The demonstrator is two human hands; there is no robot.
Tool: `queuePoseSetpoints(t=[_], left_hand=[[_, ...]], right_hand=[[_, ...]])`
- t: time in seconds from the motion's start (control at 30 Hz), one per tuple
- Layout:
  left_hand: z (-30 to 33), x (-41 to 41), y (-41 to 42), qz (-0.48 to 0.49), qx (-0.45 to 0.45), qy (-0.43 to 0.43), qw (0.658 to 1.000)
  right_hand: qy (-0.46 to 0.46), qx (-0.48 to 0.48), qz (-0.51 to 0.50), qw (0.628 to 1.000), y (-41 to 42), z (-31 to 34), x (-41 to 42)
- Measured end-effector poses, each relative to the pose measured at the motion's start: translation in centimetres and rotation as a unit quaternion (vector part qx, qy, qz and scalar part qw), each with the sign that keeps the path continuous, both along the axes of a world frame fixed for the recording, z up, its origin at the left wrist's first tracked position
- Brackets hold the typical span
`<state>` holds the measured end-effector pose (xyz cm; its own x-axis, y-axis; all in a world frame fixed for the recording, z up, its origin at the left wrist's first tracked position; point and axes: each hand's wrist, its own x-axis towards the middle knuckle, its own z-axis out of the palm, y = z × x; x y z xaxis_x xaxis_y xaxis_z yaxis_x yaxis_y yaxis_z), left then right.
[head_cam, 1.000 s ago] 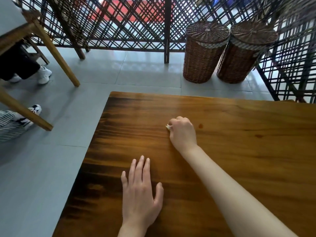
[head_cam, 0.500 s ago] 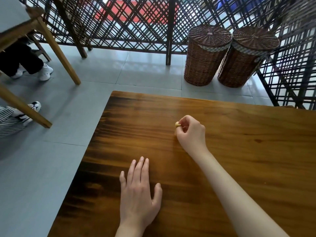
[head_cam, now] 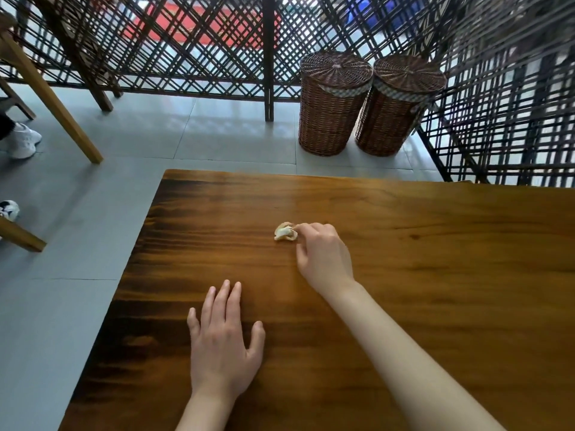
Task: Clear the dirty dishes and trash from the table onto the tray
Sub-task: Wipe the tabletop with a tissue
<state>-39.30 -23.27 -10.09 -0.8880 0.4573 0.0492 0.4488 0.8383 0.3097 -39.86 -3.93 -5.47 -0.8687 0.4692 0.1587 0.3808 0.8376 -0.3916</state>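
Pinching a small crumpled scrap [head_cam: 285, 235] between curled fingertips, the right hand [head_cam: 323, 255] sits near the middle of the table [head_cam: 435, 275], thumb and forefinger closed on the scrap's right edge. Half a second ago only a small yellowish bit showed at the fingertips; a second ago the fist covered nearly all of it. More of the scrap is out in the open than before, pale and folded, to the left of the knuckles. Whether it touches the wood or is just lifted off it cannot be told. The right forearm runs from the lower right corner up to the hand.

The left hand [head_cam: 222, 340] lies flat on the table, fingers straight and together, thumb spread, holding nothing, in the same place as in both earlier frames. It is nearer the person and to the left of the scrap, well apart from it.

The table's left edge runs diagonally just left of the left hand; its far edge lies beyond the scrap with bare wood between. To the right the wood stretches on to the frame's edge. Past the far edge is grey floor [head_cam: 77, 244], then two lidded wicker baskets [head_cam: 334, 104] side by side against a lattice screen [head_cam: 186, 42]. A wooden leg [head_cam: 53, 101] and a white shoe [head_cam: 20, 141] show at far left.
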Motion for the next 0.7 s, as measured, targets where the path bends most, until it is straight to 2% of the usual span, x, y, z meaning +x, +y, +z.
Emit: queuePoseSetpoints(t=[0.2, 0.37, 0.7], left_hand=[[1.2, 0.9, -0.6, -0.018, 0.034, 0.005, 0.999], [2.5, 3.8, -0.7, -0.066, 0.045, 0.013, 0.997], [2.8, 12.9, 0.6, -0.153, 0.016, -0.014, 0.988]], right_hand=[[-0.052, 0.004, -0.058, 0.997, 0.4, 0.7, 8.9], [-0.056, -0.004, -0.135, 0.989, 0.5, 0.4, 16.7], [-0.066, -0.032, -0.235, 0.969, 0.8, -0.9, 30.1]])
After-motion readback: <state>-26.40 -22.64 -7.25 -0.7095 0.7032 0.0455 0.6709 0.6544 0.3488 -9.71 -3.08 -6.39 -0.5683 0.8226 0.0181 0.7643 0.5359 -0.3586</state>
